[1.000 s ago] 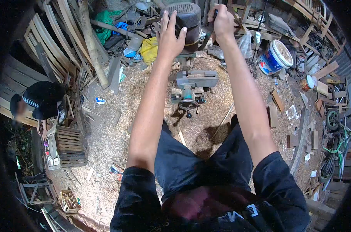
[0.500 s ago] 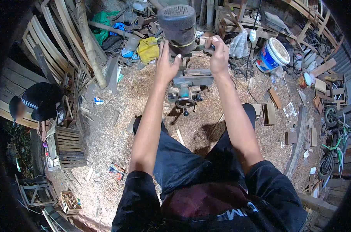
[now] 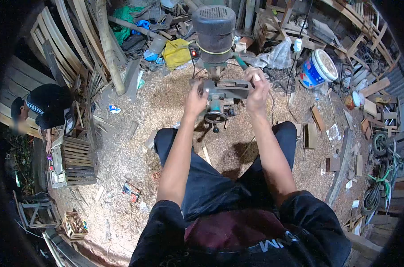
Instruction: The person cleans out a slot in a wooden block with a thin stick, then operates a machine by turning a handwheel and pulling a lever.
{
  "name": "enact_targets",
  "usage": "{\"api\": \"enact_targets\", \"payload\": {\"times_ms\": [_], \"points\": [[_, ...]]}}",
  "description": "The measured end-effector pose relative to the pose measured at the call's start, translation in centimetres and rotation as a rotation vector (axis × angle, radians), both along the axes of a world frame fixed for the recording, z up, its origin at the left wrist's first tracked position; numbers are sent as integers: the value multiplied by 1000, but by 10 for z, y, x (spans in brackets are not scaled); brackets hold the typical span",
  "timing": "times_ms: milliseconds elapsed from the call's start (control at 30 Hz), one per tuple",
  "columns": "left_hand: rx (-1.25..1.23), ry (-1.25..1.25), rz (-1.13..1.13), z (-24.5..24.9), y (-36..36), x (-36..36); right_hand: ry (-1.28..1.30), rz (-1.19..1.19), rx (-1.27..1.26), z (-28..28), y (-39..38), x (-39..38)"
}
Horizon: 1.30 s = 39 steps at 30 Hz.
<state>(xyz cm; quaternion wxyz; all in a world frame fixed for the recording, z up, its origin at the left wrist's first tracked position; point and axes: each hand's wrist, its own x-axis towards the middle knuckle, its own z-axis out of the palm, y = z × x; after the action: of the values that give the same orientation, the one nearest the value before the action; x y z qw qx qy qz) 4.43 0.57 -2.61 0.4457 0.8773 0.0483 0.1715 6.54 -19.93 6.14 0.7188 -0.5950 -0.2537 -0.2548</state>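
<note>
Gripping the metal table (image 3: pixel 226 89) at 12 o'clock, under the motor (image 3: pixel 213 26) | left hand (image 3: pixel 196 99) curling tight around its 9 o'clock end | right hand (image 3: pixel 257 91) wrapping over its 3 o'clock end | bucket (image 3: pixel 318 66) sitting at 2 o'clock

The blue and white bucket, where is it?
The blue and white bucket sits on the sawdust floor at the head view's upper right, right of the right hand gripping the machine table, beside a grey plastic bag.
</note>
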Motion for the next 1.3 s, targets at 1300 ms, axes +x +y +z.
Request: {"api": "enact_targets", "payload": {"times_ms": [1300], "points": [[163,200,-266,-185,-16,19,928,-298,-1198,13,9,-13]]}}
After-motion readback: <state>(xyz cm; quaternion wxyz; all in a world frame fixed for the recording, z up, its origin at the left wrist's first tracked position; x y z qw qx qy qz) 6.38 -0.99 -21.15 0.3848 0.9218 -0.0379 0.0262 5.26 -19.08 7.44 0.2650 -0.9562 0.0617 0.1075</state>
